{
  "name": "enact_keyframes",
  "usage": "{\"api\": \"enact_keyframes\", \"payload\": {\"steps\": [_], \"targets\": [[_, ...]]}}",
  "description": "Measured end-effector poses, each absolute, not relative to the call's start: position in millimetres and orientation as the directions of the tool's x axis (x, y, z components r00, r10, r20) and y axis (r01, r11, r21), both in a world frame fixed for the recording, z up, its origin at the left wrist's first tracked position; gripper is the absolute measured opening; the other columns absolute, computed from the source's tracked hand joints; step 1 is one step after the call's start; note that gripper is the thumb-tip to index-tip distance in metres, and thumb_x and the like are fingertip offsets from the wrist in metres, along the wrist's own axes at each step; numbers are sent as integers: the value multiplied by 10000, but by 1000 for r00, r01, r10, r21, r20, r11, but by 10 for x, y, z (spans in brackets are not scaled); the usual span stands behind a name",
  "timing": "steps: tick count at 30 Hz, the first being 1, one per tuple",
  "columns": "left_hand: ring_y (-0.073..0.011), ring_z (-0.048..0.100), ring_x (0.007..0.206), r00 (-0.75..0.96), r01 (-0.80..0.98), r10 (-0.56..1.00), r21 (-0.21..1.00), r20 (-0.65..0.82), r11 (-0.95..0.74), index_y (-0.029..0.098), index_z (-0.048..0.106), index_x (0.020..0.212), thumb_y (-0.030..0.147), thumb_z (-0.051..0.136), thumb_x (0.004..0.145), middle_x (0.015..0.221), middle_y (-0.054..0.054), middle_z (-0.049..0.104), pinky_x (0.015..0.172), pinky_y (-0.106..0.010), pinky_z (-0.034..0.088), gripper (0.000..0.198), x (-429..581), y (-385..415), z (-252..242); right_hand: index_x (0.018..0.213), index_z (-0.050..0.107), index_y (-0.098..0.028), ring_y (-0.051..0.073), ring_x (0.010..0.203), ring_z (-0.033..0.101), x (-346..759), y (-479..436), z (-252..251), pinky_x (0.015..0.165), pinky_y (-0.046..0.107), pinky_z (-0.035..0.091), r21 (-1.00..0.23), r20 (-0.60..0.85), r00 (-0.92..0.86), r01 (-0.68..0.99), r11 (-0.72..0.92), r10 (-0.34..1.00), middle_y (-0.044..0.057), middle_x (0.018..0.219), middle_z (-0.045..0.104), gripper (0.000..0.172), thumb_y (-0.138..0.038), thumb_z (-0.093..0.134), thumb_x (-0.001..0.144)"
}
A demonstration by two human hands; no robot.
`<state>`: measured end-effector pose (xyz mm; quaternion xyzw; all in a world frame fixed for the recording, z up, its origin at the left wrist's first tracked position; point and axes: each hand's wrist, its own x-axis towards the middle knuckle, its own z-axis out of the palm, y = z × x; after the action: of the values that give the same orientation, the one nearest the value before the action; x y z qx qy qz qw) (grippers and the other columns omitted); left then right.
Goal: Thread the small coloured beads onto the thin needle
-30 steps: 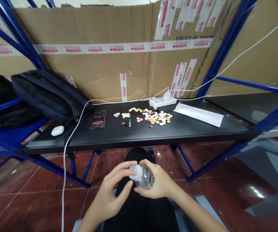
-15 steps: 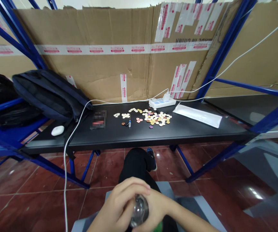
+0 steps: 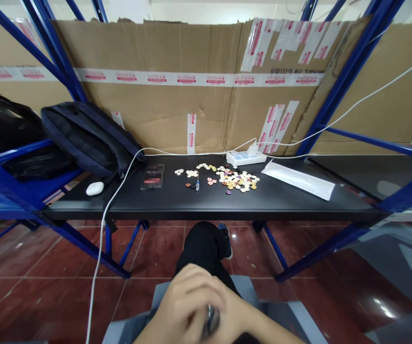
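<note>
Both hands meet at the bottom edge of the head view, over my lap. My left hand (image 3: 182, 306) curls over the top of a small clear plastic bottle (image 3: 211, 321), with its fingers closed round the cap end. My right hand (image 3: 240, 317) wraps the bottle's body from the right. Only a sliver of the bottle shows between the fingers; the cap is hidden. On the black shelf (image 3: 299, 203) ahead lies a scatter of small coloured buttons or tokens (image 3: 233, 179) and a small blue-tipped tool (image 3: 197, 184).
A dark backpack (image 3: 87, 138) leans at the shelf's left, with a white mouse (image 3: 94, 188) beside it. A white power strip (image 3: 246, 157) with cables sits at the back, a long white packet (image 3: 299, 179) to the right. Blue rack struts (image 3: 331, 91) and taped cardboard stand behind.
My hands and the bottle have come lower and closer to me, and the left hand now covers the white cap that showed before. The view has tilted up slightly.
</note>
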<state>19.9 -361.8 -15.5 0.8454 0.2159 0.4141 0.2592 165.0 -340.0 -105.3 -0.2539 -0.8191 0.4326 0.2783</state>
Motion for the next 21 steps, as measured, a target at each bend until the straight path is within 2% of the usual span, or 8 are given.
{"api": "enact_keyframes", "payload": {"steps": [2,3,5,7,10,15,18,21], "targets": [[-166,683,883,355,309,689,616,632,-725,208,673,936,45,422,958,945,-50,742,798,-280,523,300,204,-3597,-213,815,608,-198,179,757,642,1637,-3417,-1066,716,286,553,-837,264,-603,244,489,753,-3,846,642,333,-290,823,577],[-157,683,864,304,339,702,616,644,-711,207,671,915,28,432,938,926,-44,735,781,-265,525,300,209,-3593,-239,783,589,-203,174,731,630,1633,-3424,-1074,697,283,544,-832,275,-566,265,487,777,-8,827,631,345,-290,823,545],[-140,693,839,334,287,675,611,658,-737,209,669,900,10,428,914,908,-31,728,770,-239,536,313,214,-3601,-261,747,577,-210,174,719,624,1636,-3430,-1094,691,279,537,-841,287,-566,237,486,773,-16,795,624,353,-298,826,511],[-122,705,825,393,203,676,658,623,-725,215,673,910,-8,425,897,907,-20,729,760,-206,543,333,204,-3624,-242,788,615,-220,198,785,649,1650,-3425,-1130,725,283,549,-886,263,-640,136,443,722,-13,820,651,364,-334,840,526],[-99,696,761,434,101,667,702,606,-705,214,663,861,0,447,882,852,-7,719,709,-162,526,304,180,-3665,-203,828,624,-229,220,859,660,1681,-3421,-1214,730,278,559,-959,186,-736,7,282,651,-10,870,669,436,-406,878,520],[-89,670,685,433,36,661,721,613,-692,188,597,751,80,471,948,800,-16,702,664,-151,510,258,197,-3689,-239,818,584,-192,184,834,626,1704,-3462,-1273,731,256,528,-996,84,-786,-71,45,612,-20,844,614,562,-440,919,440],[-97,670,683,406,36,679,732,611,-680,188,601,736,137,492,980,786,-22,690,649,-155,510,272,205,-3682,-239,867,589,-201,194,873,633,1656,-3469,-1184,778,279,534,-999,44,-785,-47,11,617,-12,875,608,538,-438,911,506],[-105,671,700,392,71,687,724,612,-686,190,615,733,164,490,990,805,-30,681,650,-167,516,287,170,-3662,-218,910,605,-243,209,876,646,1581,-3464,-1069,751,292,556,-999,25,-760,3,41,649,-6,893,619,437,-442,866,623]]}}
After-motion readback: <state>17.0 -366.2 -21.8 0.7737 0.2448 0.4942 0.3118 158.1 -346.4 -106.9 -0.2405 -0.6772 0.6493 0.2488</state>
